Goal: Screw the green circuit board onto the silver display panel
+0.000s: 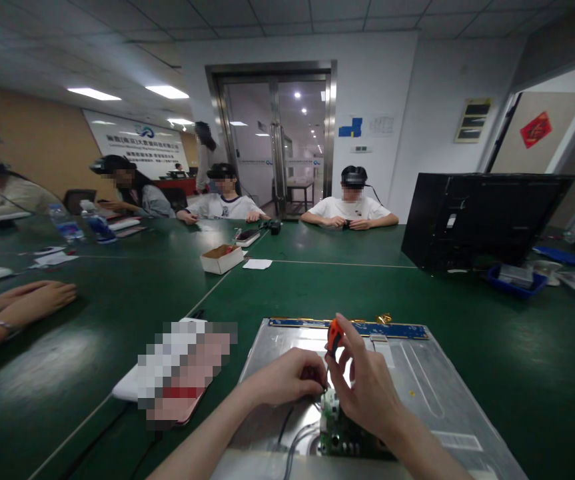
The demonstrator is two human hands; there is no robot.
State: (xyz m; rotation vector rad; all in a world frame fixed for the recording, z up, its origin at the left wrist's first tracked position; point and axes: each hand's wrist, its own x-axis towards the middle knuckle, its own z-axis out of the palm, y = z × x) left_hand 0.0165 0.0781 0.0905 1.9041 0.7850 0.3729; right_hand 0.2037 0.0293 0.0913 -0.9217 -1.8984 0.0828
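An orange and black screwdriver (335,335) stands nearly upright between the fingers of my right hand (370,387). Its shaft points down toward the corner of a green circuit board (334,427). My left hand (292,377) is closed beside the shaft, fingertips at the board's upper left edge; whatever it pinches is too small to tell. Under both hands lies a silvery metal panel (447,393) with a blue strip board (402,331) along its far edge. Dark and grey cables (292,448) run off the green board's left side.
Left of the panel lie a white device and a pink phone (200,387), partly pixelated. Farther off are a small box (222,260), a white paper (257,264), bottles (98,223) and a large black monitor (482,220). Another person's hands (42,303) rest at left; several people sit around.
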